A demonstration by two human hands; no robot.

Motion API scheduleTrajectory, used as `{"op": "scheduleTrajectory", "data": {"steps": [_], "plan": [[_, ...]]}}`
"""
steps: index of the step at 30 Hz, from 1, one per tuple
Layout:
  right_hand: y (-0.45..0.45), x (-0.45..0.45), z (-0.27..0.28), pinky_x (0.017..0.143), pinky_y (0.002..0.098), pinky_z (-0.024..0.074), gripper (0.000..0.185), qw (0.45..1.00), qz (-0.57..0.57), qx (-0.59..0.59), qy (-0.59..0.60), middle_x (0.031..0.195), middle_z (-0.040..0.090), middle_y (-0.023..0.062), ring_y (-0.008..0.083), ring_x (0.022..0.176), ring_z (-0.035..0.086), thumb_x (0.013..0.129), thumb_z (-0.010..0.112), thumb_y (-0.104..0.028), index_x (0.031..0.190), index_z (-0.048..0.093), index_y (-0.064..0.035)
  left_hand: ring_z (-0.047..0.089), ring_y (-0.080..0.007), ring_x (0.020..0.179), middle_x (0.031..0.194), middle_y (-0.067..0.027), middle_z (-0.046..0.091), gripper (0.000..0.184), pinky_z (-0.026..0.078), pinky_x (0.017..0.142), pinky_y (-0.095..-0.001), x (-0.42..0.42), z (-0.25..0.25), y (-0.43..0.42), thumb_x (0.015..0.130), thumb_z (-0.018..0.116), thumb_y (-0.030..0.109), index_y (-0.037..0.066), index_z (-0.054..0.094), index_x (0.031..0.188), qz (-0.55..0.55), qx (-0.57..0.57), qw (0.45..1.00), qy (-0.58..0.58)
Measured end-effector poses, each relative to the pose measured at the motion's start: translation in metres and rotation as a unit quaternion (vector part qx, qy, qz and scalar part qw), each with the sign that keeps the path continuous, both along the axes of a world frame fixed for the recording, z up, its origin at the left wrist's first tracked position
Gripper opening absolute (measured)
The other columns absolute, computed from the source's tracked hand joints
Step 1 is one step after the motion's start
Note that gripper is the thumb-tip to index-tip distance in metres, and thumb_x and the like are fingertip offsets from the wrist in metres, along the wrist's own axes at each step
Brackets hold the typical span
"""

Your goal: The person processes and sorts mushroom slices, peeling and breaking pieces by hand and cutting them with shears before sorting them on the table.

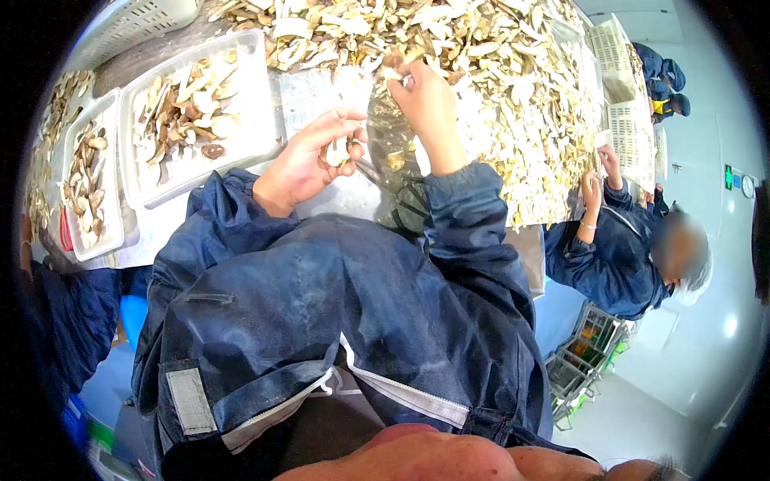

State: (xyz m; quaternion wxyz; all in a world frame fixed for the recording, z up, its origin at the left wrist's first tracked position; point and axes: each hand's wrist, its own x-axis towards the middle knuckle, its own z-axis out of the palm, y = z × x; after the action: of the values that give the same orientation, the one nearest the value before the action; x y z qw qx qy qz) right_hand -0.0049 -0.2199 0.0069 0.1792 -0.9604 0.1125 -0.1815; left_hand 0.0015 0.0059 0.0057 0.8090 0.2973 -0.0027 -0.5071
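Note:
My left hand [309,160] is held above the table's near edge, its fingers curled round a pale mushroom slice [337,151]. To its right, my right hand [425,100] reaches over the edge of a large heap of sliced mushrooms [529,104]. Its thumb and fingers are pinched on a brownish mushroom piece [393,66]. On the left stands a clear plastic tray [273,96] with brown and pale slices in it. Beside that tray is a smaller white tray [119,216] with darker pieces.
A white perforated basket [148,32] is at the upper left; more baskets [630,136] line the table's far right. A co-worker [613,240] in dark blue works at the right edge. Another person's dark sleeve [76,321] is at the left. A wire rack [585,353] stands lower right.

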Motion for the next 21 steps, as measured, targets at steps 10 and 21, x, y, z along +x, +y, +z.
{"op": "scheduleTrajectory", "data": {"steps": [10,21], "plan": [[-0.022,-0.030,0.037,0.068,0.0434,0.0523,0.030,0.988,-0.036,0.089,0.119,0.078,0.070,0.0162,0.0344,0.077,0.069,0.084,0.071,-0.035,0.092,0.074,-0.0061,0.051,-0.0085,0.065,0.089,-0.0029,0.055,0.025,0.039,0.051,-0.0217,0.001,-0.008,-0.003,0.095,0.060,0.009,0.006,0.056,0.119,0.010,-0.007,1.000,0.011],[0.003,-0.019,0.009,0.060,0.0348,0.0511,0.028,0.982,-0.046,0.155,0.093,0.075,0.068,0.0105,0.0217,0.065,0.066,0.083,0.075,-0.028,0.095,0.070,-0.0035,0.050,-0.0068,0.064,0.086,-0.0023,0.055,0.023,0.038,0.050,-0.0205,0.001,-0.006,-0.002,0.095,0.060,0.009,0.005,0.055,0.118,0.020,0.005,1.000,-0.016]]}}
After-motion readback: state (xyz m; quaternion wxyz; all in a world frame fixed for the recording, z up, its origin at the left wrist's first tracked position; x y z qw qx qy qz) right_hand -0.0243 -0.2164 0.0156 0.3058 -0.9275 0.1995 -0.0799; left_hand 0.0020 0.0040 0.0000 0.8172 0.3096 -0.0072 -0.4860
